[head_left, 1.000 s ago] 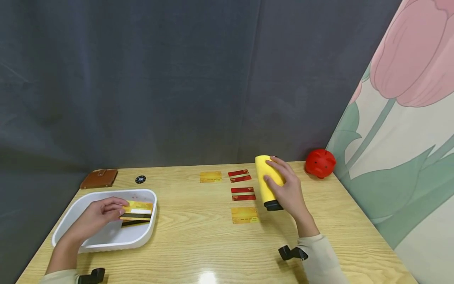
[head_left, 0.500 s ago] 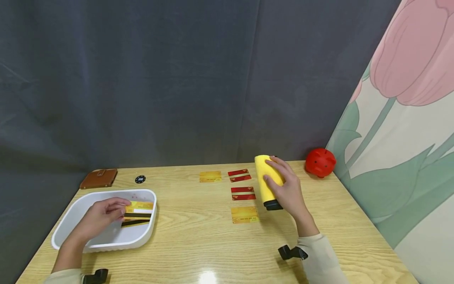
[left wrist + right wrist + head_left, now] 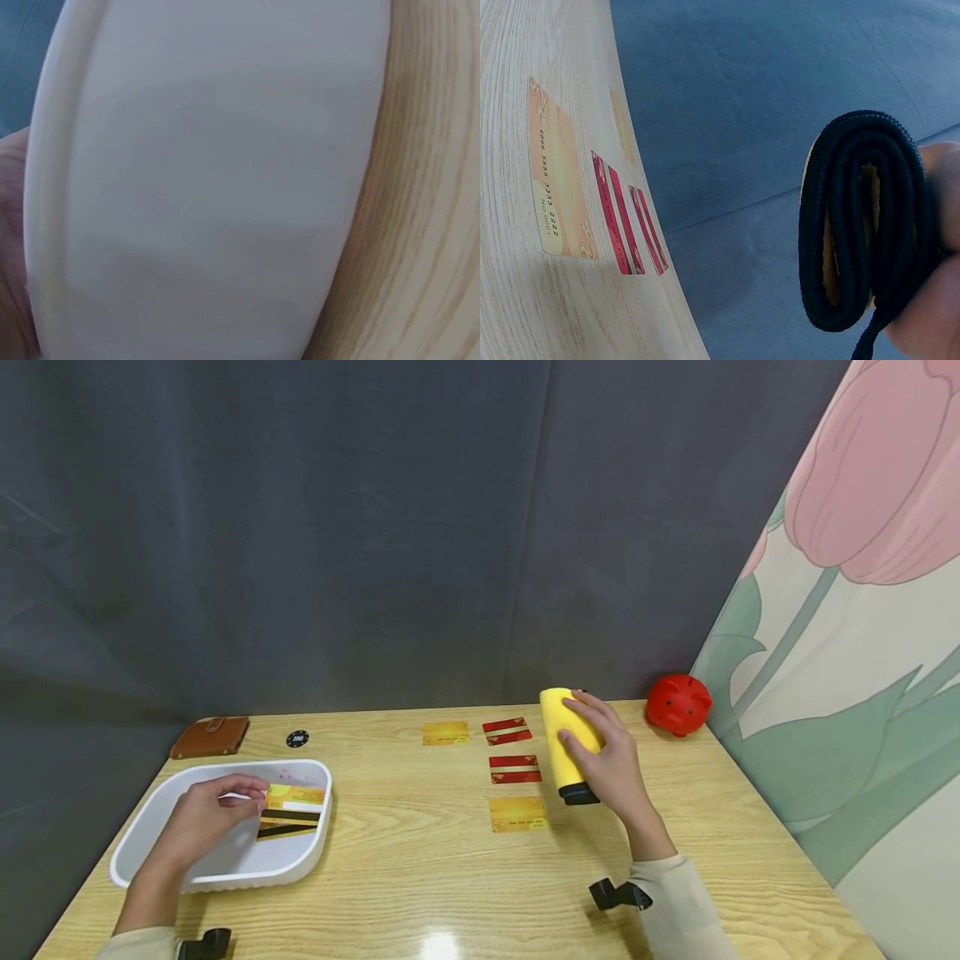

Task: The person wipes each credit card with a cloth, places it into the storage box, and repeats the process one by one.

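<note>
My left hand (image 3: pixel 213 818) reaches into the white plastic tray (image 3: pixel 225 883), its thumb and fingertips right at the left edge of a gold bank card (image 3: pixel 300 795). That card shows its striped back and overlaps a second striped card (image 3: pixel 288 832) in the tray. In the left wrist view the tray wall (image 3: pixel 225 172) hides most of the hand. My right hand (image 3: pixel 611 764) grips a rolled yellow cloth (image 3: pixel 564 735), held tilted with its black edge downward. The right wrist view shows the folded layers of that black edge (image 3: pixel 855 225).
Two gold cards (image 3: pixel 519 814) and two red cards (image 3: pixel 515 769) lie mid-table. A brown wallet (image 3: pixel 210 737) and a black poker chip (image 3: pixel 297 738) lie behind the tray. A red piggy bank (image 3: pixel 678 705) stands at the back right, near a dark curtain (image 3: pixel 360 543).
The upper gold card in the tray has settled slightly lower, and my left fingers have drawn back left to its edge. My right hand and the yellow cloth stay in place.
</note>
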